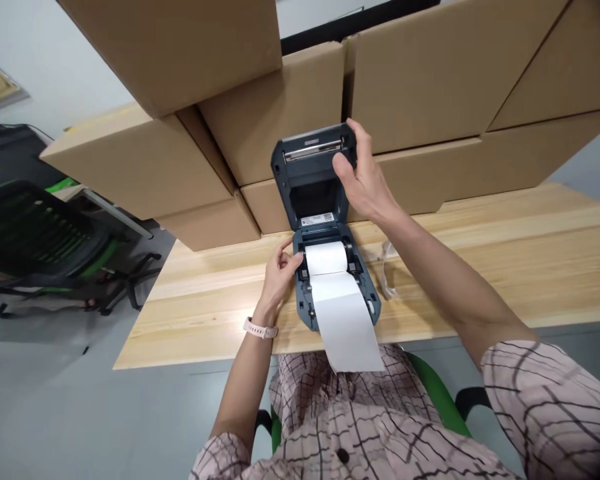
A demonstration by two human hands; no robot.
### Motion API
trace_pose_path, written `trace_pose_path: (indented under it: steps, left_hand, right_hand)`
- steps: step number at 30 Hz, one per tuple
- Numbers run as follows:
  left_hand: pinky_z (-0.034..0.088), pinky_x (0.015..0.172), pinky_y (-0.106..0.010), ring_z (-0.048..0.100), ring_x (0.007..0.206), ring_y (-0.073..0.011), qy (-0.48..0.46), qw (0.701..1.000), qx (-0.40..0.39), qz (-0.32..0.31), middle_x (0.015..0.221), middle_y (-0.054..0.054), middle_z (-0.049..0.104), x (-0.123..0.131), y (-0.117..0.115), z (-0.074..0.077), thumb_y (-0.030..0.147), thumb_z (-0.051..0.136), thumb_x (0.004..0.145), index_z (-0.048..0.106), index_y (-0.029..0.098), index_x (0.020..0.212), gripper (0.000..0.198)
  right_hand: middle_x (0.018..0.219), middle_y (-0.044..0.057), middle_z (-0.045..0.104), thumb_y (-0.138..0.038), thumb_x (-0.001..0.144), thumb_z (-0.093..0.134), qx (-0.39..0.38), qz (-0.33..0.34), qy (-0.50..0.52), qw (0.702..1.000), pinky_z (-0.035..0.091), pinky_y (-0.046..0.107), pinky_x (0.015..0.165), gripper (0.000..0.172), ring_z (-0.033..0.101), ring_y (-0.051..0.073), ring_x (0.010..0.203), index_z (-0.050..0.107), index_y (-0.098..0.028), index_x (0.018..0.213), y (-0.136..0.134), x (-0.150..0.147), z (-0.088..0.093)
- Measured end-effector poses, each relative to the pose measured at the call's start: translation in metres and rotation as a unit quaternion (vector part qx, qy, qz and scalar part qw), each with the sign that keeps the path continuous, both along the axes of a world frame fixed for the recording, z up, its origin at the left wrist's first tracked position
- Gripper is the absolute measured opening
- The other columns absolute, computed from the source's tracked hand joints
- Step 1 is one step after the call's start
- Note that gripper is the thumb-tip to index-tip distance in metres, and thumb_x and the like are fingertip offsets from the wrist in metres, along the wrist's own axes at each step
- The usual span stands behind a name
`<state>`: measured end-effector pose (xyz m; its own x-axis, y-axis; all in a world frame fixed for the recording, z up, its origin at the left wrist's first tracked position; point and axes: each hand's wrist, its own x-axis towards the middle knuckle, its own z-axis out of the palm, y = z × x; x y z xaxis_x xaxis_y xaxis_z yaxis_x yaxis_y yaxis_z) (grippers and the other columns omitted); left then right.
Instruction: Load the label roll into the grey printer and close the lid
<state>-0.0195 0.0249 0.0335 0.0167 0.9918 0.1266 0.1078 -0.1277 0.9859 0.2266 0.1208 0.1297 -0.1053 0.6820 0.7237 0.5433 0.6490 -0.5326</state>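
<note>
A dark grey label printer (375,308) sits on the wooden table with its lid (313,167) swung up. Inside lies a white label roll (326,257), and its loose strip (347,327) runs out over the front and past the table edge. My right hand (363,173) grips the lid's right upper corner, thumb on the inner side and fingers behind. At the printer's left side is my left hand (282,270), its thumb touching the base's edge beside the roll and its fingers curled against the side. Part of those fingers is hidden.
Cardboard boxes (415,73) are stacked along the back of the wooden table (195,313). A clear, curled strip of plastic (387,270) lies right of the printer. An office chair (45,240) stands to the left on the grey floor.
</note>
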Motion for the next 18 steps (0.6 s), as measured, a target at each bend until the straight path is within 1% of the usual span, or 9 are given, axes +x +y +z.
trace_pose_path:
  steps: [3, 5, 8, 10, 12, 13, 15, 16, 18]
  left_hand:
    - [0.034, 0.058, -0.026, 0.042, 0.057, -0.0118, 0.006, 0.999, -0.022, -0.046, 0.06, 0.009, 0.044, -0.002, -0.006, 0.001, 0.054, 0.088, 0.08, 0.057, 0.018, 0.151, 0.085]
    - [0.036, 0.058, -0.026, 0.046, 0.058, -0.013, 0.012, 0.997, -0.036, -0.062, 0.062, 0.008, 0.049, -0.003, -0.007, 0.002, 0.05, 0.089, 0.079, 0.051, 0.019, 0.157, 0.092]
    - [0.037, 0.058, -0.025, 0.048, 0.059, -0.014, 0.029, 0.995, -0.05, -0.078, 0.065, 0.007, 0.053, -0.004, -0.006, 0.002, 0.043, 0.087, 0.08, 0.042, 0.02, 0.164, 0.098]
    - [0.035, 0.057, -0.024, 0.046, 0.058, -0.0136, 0.042, 0.994, -0.053, -0.082, 0.065, 0.007, 0.053, -0.005, -0.006, 0.001, 0.039, 0.083, 0.081, 0.037, 0.019, 0.167, 0.099]
    - [0.032, 0.056, -0.024, 0.043, 0.056, -0.013, 0.052, 0.994, -0.052, -0.082, 0.063, 0.008, 0.051, -0.004, -0.006, 0.0, 0.035, 0.079, 0.082, 0.037, 0.019, 0.167, 0.097]
    - [0.031, 0.055, -0.024, 0.042, 0.055, -0.0126, 0.058, 0.994, -0.051, -0.08, 0.061, 0.008, 0.05, -0.003, -0.007, 0.0, 0.033, 0.077, 0.081, 0.037, 0.018, 0.167, 0.096]
    - [0.029, 0.056, -0.024, 0.039, 0.054, -0.0121, 0.08, 0.993, -0.05, -0.074, 0.059, 0.009, 0.048, -0.002, -0.008, 0.002, 0.028, 0.073, 0.079, 0.038, 0.017, 0.167, 0.095]
    - [0.029, 0.056, -0.024, 0.038, 0.054, -0.0119, 0.094, 0.992, -0.05, -0.07, 0.058, 0.01, 0.047, -0.002, -0.008, 0.003, 0.026, 0.07, 0.078, 0.037, 0.016, 0.168, 0.095]
    - [0.029, 0.057, -0.025, 0.037, 0.055, -0.0118, 0.121, 0.989, -0.051, -0.066, 0.058, 0.01, 0.046, 0.0, -0.009, 0.006, 0.023, 0.064, 0.077, 0.034, 0.014, 0.169, 0.098]
  right_hand:
    - [0.173, 0.015, 0.041, -0.077, 0.105, 0.035, -0.023, -0.011, -0.002, 1.0, 0.034, 0.058, 0.132, 0.082, 0.044, 0.032, 0.159, 0.023, -0.026, 0.169, 0.023, 0.0, 0.003]
    - [0.172, 0.016, 0.042, -0.075, 0.105, 0.038, -0.022, -0.024, -0.009, 0.999, 0.033, 0.059, 0.132, 0.082, 0.045, 0.034, 0.158, 0.025, -0.024, 0.168, 0.024, -0.001, 0.006]
    - [0.172, 0.014, 0.042, -0.067, 0.104, 0.048, 0.045, -0.065, -0.021, 0.997, 0.031, 0.062, 0.132, 0.076, 0.041, 0.037, 0.159, 0.032, -0.027, 0.167, -0.001, -0.003, 0.008]
    - [0.16, 0.013, 0.056, -0.058, 0.105, 0.052, 0.093, -0.065, -0.037, 0.993, 0.04, 0.06, 0.127, 0.06, 0.051, 0.036, 0.15, 0.048, -0.028, 0.157, -0.028, -0.005, 0.005]
    - [0.137, 0.013, 0.071, -0.048, 0.106, 0.053, 0.087, -0.02, -0.09, 0.992, 0.051, 0.055, 0.115, 0.04, 0.065, 0.034, 0.132, 0.065, -0.026, 0.137, -0.054, -0.006, -0.004]
    - [0.129, 0.013, 0.074, -0.045, 0.105, 0.054, 0.059, 0.013, -0.135, 0.989, 0.054, 0.052, 0.109, 0.035, 0.068, 0.033, 0.125, 0.069, -0.024, 0.13, -0.064, -0.007, -0.009]
    - [0.128, 0.013, 0.076, -0.045, 0.101, 0.061, -0.04, 0.085, -0.25, 0.964, 0.057, 0.049, 0.1, 0.037, 0.071, 0.033, 0.119, 0.07, -0.022, 0.129, -0.074, -0.011, -0.018]
    - [0.132, 0.014, 0.076, -0.046, 0.098, 0.066, -0.101, 0.114, -0.308, 0.939, 0.058, 0.048, 0.098, 0.045, 0.072, 0.034, 0.119, 0.068, -0.022, 0.135, -0.074, -0.014, -0.021]
    - [0.139, 0.016, 0.074, -0.051, 0.09, 0.075, -0.218, 0.153, -0.405, 0.875, 0.057, 0.05, 0.097, 0.067, 0.073, 0.038, 0.12, 0.061, -0.021, 0.148, -0.067, -0.022, -0.024]
